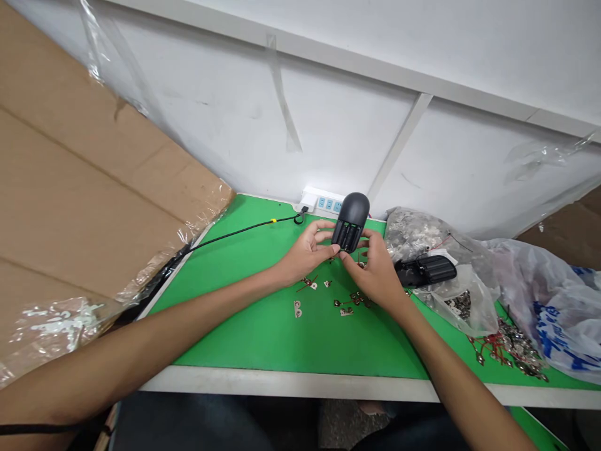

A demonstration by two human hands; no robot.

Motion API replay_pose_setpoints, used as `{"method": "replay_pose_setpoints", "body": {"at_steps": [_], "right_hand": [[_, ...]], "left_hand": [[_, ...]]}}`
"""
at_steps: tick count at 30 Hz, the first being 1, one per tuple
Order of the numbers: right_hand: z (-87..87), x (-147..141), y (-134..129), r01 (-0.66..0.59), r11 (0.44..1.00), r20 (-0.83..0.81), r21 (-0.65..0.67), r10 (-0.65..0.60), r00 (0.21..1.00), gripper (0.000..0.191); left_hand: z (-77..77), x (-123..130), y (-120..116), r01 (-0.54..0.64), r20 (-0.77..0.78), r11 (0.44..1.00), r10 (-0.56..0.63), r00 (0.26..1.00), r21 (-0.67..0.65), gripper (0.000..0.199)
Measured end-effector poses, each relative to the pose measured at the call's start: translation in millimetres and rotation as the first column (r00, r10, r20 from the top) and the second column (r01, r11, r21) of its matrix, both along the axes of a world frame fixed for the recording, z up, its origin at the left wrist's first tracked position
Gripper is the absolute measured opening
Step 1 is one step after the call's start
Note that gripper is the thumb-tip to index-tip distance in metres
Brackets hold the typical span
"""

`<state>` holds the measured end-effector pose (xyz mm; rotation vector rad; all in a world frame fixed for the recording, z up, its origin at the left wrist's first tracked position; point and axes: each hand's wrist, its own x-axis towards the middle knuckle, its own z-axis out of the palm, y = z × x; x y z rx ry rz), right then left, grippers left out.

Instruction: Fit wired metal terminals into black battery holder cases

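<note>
Left hand: you've got your left hand [306,252] curled in, fingertips pinching the lower left edge of the black battery housing [350,219].

Right hand: your right hand [374,270] is closing in from the other side, its fingers [366,237] pinching the housing's right edge, and the two hands nearly meet under it.

Housing: there it is, right between your hands, held up over the green work mat [263,338], rounded end away from you, ribbed dark bays [346,238] facing up (what sits in those bays is too dark to call).

On the mat: small metal contact tabs [297,308] lie scattered just below your hands, some trailing thin red wires [307,285].

To your right: a second black battery housing [425,270] rests on a clear plastic bag of metal parts [457,305], beside a grey bag of metal pieces [413,228], with a heap of red-wired tabs [509,347] nearer the mat's edge and a blue-printed plastic bag [558,319] past it.

Back edge: a white power strip [323,202] sits against the wall, and a black cable [235,233] runs left from it.

To your left: a plastic-wrapped cardboard sheet [84,169] leans alongside the table.
</note>
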<state>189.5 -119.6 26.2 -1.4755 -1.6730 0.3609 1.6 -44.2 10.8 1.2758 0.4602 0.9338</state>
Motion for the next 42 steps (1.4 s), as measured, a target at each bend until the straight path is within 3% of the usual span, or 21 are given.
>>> {"method": "replay_pose_setpoints", "body": {"at_steps": [5, 9, 15, 18, 21, 23, 26, 29, 37, 42], "right_hand": [[5.0, -1, -1, -0.075, 0.995, -0.025, -0.069, 0.073, 0.997, 0.029], [3.9, -2, 0, -0.142, 0.982, -0.243, -0.121, 0.109, 0.964, 0.035], [-3.3, -5, 5, -0.260, 0.956, -0.502, -0.134, 0.161, 0.850, 0.046], [-1.4, -4, 5, -0.312, 0.934, -0.621, -0.174, 0.141, 0.771, 0.049], [1.0, -2, 6, -0.312, 0.923, -0.657, -0.227, 0.091, 0.748, 0.045], [1.3, -3, 6, -0.309, 0.917, -0.691, -0.252, 0.053, 0.721, 0.044], [-0.1, -5, 7, -0.320, 0.907, -0.770, -0.273, -0.007, 0.638, 0.043], [-2.0, -8, 8, -0.302, 0.912, -0.810, -0.277, -0.052, 0.584, 0.042], [-4.6, -9, 7, -0.262, 0.935, -0.776, -0.240, -0.023, 0.631, 0.043], [-8.2, -10, 4, -0.255, 0.944, -0.655, -0.210, 0.057, 0.753, 0.037]], "left_hand": [[-3.4, 0, 0, 0.014, -0.001, 1.000, -0.014, 1.000, 0.016, 0.056], [-6.5, 2, 0, 0.008, -0.024, 0.996, -0.006, 1.000, 0.086, 0.054], [-5.9, 4, -5, 0.005, -0.058, 0.993, 0.002, 0.998, 0.119, 0.055], [-5.4, 5, -6, 0.008, -0.081, 0.992, 0.002, 0.997, 0.124, 0.056], [-4.4, 5, -8, 0.004, -0.118, 0.990, 0.013, 0.993, 0.141, 0.055], [-3.3, 4, -10, -0.026, -0.145, 0.986, 0.050, 0.988, 0.162, 0.056], [-1.9, 3, -12, -0.169, -0.189, 0.963, 0.210, 0.959, 0.212, 0.058], [-1.0, 2, -13, -0.285, -0.244, 0.914, 0.359, 0.901, 0.290, 0.041], [4.3, -1, -17, -0.144, -0.361, 0.938, 0.259, 0.896, 0.315, 0.021], [9.1, -3, -21, -0.074, -0.444, 0.926, 0.246, 0.862, 0.371, 0.019]]}}
